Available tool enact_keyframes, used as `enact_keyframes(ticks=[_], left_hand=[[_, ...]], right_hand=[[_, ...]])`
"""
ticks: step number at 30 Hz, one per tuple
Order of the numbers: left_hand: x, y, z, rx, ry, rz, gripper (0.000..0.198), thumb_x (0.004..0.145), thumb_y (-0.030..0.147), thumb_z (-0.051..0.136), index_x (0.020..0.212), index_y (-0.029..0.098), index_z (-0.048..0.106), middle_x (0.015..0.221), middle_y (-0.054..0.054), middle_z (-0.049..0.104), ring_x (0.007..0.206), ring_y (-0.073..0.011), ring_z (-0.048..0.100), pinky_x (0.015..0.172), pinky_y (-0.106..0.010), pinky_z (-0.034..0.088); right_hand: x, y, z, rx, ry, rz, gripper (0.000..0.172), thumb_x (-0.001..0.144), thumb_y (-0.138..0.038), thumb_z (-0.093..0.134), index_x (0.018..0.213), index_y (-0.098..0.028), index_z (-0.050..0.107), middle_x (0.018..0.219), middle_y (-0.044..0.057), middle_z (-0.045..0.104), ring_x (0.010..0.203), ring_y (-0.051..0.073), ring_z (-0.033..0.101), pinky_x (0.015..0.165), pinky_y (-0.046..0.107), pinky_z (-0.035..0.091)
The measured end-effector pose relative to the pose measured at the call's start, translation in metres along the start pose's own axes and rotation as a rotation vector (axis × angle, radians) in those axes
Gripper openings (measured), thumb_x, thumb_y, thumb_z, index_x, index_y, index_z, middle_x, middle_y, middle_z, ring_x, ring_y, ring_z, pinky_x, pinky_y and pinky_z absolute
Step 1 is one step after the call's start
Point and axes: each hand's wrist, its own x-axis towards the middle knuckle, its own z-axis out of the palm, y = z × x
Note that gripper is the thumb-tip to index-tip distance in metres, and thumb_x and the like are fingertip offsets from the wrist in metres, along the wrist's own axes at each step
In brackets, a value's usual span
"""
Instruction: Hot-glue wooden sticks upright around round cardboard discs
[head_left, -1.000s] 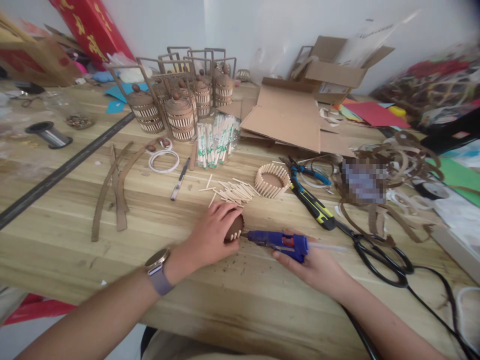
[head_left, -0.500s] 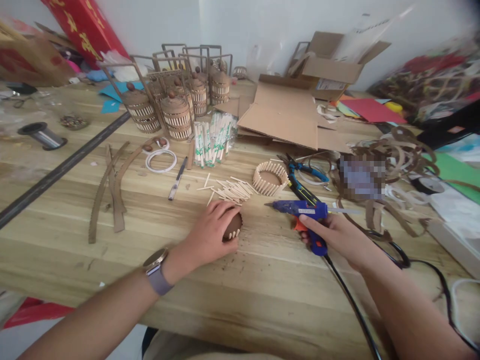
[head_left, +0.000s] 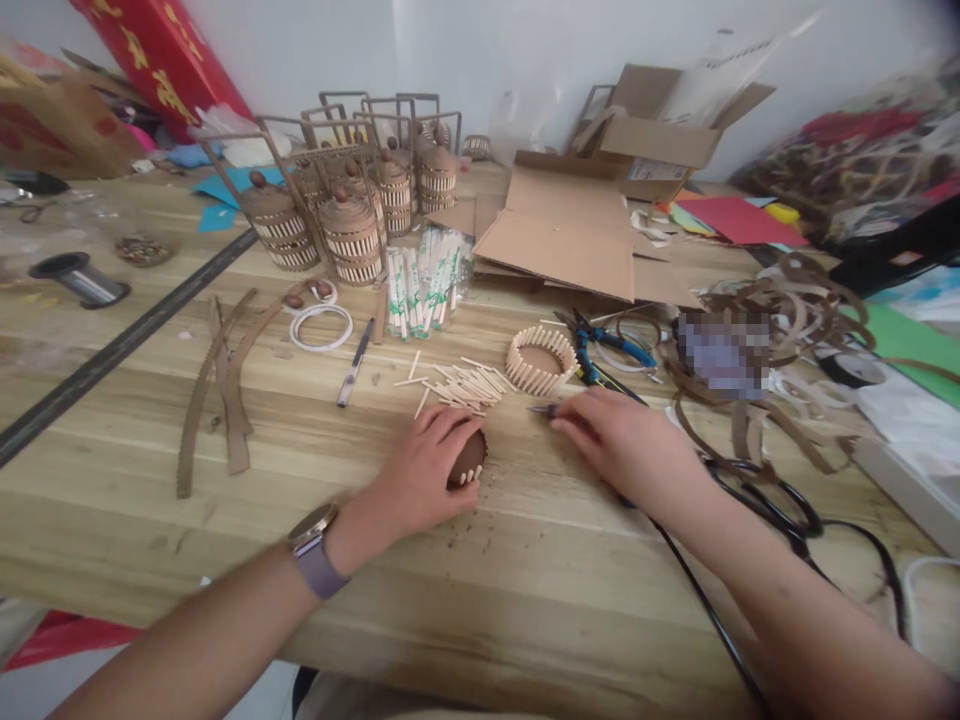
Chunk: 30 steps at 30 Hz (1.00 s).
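I see my left hand (head_left: 426, 472) cupped, fingers curled around a brown round piece (head_left: 469, 458) on the table (head_left: 525, 590) — my right hand (head_left: 630, 447) lies over the glue gun (head_left: 541, 409), grip hidden.

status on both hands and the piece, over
Left hand cupped over brown disc. Right hand covers glue gun, only nozzle showing, grip unclear, nozzle apart from disc. Loose sticks just beyond the disc.

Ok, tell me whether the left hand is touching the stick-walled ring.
No, the left hand cups a brown round piece; the stick-walled ring stands apart.
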Motion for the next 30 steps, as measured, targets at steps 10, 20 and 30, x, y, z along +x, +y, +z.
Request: enact_keyframes(ticks=[10, 20, 30], left_hand=[[0.000, -0.001, 0.000, -0.002, 0.008, 0.019, 0.065, 0.072, 0.022, 0.066, 0.133, 0.015, 0.045, 0.135, -0.016, 0.053, 0.127, -0.0341, 0.045, 0.110, -0.055, 0.038], [0.000, -0.003, 0.000, -0.070, -0.009, 0.015, 0.064, 0.072, 0.022, 0.068, 0.133, 0.017, 0.048, 0.133, -0.014, 0.054, 0.128, -0.0323, 0.044, 0.110, -0.055, 0.038], [0.001, -0.005, 0.000, -0.050, -0.008, 0.050, 0.066, 0.070, 0.019, 0.067, 0.132, 0.012, 0.047, 0.133, -0.017, 0.055, 0.127, -0.0325, 0.044, 0.111, -0.053, 0.038]], right_hand=[[0.072, -0.051, 0.036, -0.091, -0.124, -0.218, 0.017, 0.090, -0.006, 0.051, 0.092, -0.012, 0.067, 0.095, 0.015, 0.068, 0.091, 0.025, 0.064, 0.067, 0.028, 0.044], [0.011, -0.038, 0.018, 0.691, -0.163, -0.083, 0.010, 0.087, -0.025, 0.056, 0.085, -0.019, 0.063, 0.069, -0.002, 0.063, 0.061, 0.012, 0.056, 0.057, 0.022, 0.044], [0.005, -0.049, 0.027, 0.650, -0.212, -0.181, 0.007, 0.087, -0.016, 0.059, 0.087, -0.018, 0.066, 0.079, 0.002, 0.070, 0.070, 0.015, 0.063, 0.065, 0.024, 0.047]])
